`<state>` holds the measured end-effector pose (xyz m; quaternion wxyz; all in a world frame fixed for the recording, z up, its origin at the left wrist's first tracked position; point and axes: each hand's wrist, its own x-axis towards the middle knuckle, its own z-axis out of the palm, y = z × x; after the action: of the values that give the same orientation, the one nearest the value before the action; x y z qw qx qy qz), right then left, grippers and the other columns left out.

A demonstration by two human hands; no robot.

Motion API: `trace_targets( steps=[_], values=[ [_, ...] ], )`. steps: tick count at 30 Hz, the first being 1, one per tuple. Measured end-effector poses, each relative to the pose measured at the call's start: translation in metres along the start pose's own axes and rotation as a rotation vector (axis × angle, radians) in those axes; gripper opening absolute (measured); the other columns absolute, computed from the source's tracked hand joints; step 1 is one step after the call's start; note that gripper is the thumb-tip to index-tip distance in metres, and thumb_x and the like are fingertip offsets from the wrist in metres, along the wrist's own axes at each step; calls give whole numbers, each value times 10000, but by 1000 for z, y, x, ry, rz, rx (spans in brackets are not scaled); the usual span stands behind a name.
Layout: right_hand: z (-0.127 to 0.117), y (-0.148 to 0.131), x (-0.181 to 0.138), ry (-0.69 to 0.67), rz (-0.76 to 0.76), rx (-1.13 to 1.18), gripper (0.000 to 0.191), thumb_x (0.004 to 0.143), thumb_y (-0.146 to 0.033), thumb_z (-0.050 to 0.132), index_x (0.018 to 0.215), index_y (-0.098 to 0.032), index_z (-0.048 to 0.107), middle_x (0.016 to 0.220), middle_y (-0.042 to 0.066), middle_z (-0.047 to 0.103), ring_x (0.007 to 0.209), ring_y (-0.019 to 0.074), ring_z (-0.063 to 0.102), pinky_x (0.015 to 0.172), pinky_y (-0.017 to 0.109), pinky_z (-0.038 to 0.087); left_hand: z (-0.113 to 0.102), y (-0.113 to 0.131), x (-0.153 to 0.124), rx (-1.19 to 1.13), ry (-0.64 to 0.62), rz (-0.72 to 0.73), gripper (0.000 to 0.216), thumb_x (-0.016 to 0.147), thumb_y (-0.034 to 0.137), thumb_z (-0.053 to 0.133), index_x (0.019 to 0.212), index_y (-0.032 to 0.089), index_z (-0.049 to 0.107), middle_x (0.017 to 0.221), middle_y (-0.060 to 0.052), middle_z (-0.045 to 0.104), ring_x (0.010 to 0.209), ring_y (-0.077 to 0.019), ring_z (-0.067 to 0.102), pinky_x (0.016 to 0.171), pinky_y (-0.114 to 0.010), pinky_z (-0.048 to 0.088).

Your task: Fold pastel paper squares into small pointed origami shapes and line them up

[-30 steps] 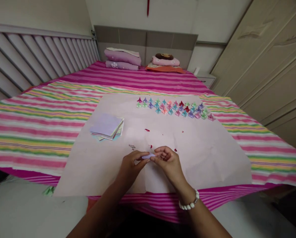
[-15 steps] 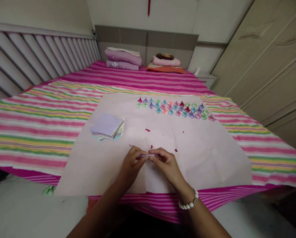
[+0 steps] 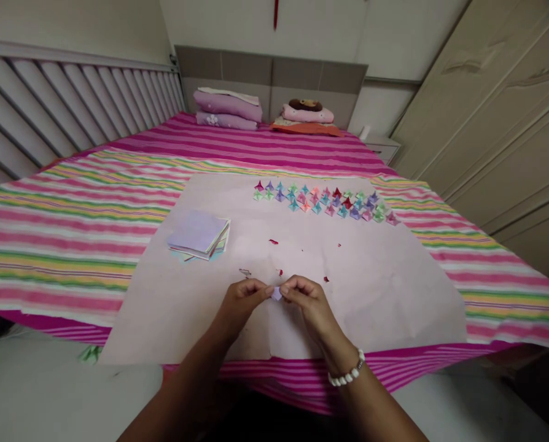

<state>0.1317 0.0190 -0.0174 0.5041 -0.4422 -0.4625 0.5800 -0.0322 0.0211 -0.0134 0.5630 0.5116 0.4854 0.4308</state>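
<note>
A small piece of folded lilac paper [image 3: 277, 294] is pinched between my two hands, above the front middle of a large pale sheet [image 3: 385, 276]. My left hand [image 3: 244, 301] grips its left edge between thumb and forefinger. On the other edge, the thumb and fingers of my right hand [image 3: 304, 299] are closed; a white bead bracelet circles that wrist. Parts of the paper are hidden behind the fingertips. Just beyond my hands lie a red paper scrap [image 3: 280, 272] and a small thin object [image 3: 245, 272] that I cannot make out.
A stack of square paper [image 3: 196, 232], lilac on top, lies to the left on the sheet. Rows of small folded paper shapes [image 3: 326, 200] in several colours stand at the back right. More red scraps [image 3: 273, 242] are scattered mid-sheet. Folded bedding [image 3: 228, 105] rests by the headboard.
The lilac paper was held edge-on as a thin strip and now shows a flat face between my fingertips. My left hand has shifted slightly, uncovering the small thin object.
</note>
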Motion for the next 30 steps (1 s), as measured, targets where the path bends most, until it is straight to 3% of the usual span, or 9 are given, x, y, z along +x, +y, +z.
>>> trace_targets(
  steps=[6,13,17,20,24,30],
  values=[
    [-2,-1,2,-54,29,-52,189,657,-344,745,621,-187,646,549,-41,528,534,103,410,539,247,302,3,3,2,141,-36,133,220,794,361,575,687,169,563,636,25,509,627,-125,451,609,-255,349],
    [-1,1,15,-31,34,12,242,638,-330,726,540,-185,559,500,-55,462,511,95,363,518,243,265,9,2,14,169,-55,96,343,815,425,504,567,190,475,553,27,466,579,-132,434,588,-263,328],
    [-1,-2,31,42,86,102,281,608,-339,756,529,-183,535,485,-56,469,486,86,368,508,241,269,7,9,35,105,-37,80,315,783,425,519,582,182,516,562,21,505,588,-132,445,604,-259,342],
    [-1,-5,47,10,121,112,271,651,-371,726,564,-177,559,517,-34,521,484,92,409,507,245,285,6,15,53,153,-15,140,313,784,431,514,596,181,516,583,22,510,602,-131,450,609,-254,343],
    [1,-7,74,-3,45,86,258,646,-356,712,542,-184,551,477,-46,497,459,92,398,493,245,284,5,17,78,164,41,202,328,784,430,510,567,185,484,539,39,456,549,-118,410,562,-246,310],
    [7,-4,118,70,9,217,187,588,-243,666,479,-179,529,432,-51,477,430,77,356,469,240,234,5,9,124,-77,95,150,313,713,378,564,495,184,451,484,45,432,511,-100,387,542,-242,295]
  ],
)
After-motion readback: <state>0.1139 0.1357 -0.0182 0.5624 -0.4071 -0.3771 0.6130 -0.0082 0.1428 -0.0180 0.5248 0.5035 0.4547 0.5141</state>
